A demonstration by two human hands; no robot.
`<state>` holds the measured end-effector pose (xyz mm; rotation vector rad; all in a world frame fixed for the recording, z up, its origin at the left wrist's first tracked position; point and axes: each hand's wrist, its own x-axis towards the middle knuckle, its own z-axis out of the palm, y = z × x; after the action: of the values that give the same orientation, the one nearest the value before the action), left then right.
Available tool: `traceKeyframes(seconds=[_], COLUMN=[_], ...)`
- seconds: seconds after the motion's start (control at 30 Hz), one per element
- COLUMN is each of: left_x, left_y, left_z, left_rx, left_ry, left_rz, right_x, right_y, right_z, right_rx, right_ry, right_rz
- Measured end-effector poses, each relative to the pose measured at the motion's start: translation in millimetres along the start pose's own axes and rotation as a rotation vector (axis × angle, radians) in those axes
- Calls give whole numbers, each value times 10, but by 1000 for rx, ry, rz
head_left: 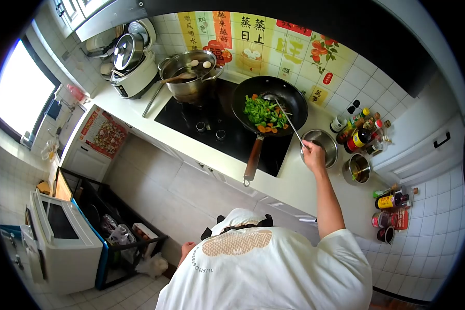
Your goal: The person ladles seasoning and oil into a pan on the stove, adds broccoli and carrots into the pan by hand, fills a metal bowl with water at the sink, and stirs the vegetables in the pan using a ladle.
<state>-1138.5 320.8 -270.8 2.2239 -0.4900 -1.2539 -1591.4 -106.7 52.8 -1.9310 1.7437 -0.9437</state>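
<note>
My right hand (313, 155) is closed around the handle of a metal ladle (290, 120), whose head rests in the black wok (297, 106). Chopped green peppers (261, 111) and orange carrot pieces (266, 129) lie in the wok under and beside the ladle. The wok's wooden handle (253, 159) points toward me over the counter edge. Below my right hand stands a steel bowl (331, 146) on the counter. My left hand (187, 248) hangs low beside my body, away from the stove; its fingers are mostly hidden.
On the black cooktop (183, 120), a steel pot (185, 94) holds dark liquid, eggs and a wooden spoon (178, 77). Sauce bottles (357, 139) and a small steel pot (356, 169) stand at the right. A white cooker (134, 77) sits far left. The range hood overhangs.
</note>
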Motion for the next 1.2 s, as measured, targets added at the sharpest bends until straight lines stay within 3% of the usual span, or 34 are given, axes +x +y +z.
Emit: traceKeyframes(seconds=[0.1,0.17,0.23,0.33,0.7,0.8,0.87,1.07,1.2], left_x=[-74,23,-12,-17,-33,-155,-209,-172,-158], left_y=[56,-12,43,165,79,173,280,269,224], left_z=[22,46,57,106,183,165,140,148,168], left_rx=[20,-22,-24,37,29,-2,145,-81,13], left_ry=[33,-25,-32,-7,-49,-27,19,-21,3], left_rz=[-120,-118,-124,-110,-115,-118,-102,-186,-118], right_x=[-52,-56,-35,-34,-84,-82,-121,-149,-183], right_y=[-234,-358,-439,-430,-204,-252,-336,-425,-364], right_z=[-94,-82,-59,9,-93,4,35,35,-28], right_rx=[-28,-34,-69,-122,-35,-87,-67,-107,-113], right_ry=[-44,-43,-23,-40,-28,7,33,-86,-84], right_rz=[63,98,-35,-69,37,22,-53,17,34])
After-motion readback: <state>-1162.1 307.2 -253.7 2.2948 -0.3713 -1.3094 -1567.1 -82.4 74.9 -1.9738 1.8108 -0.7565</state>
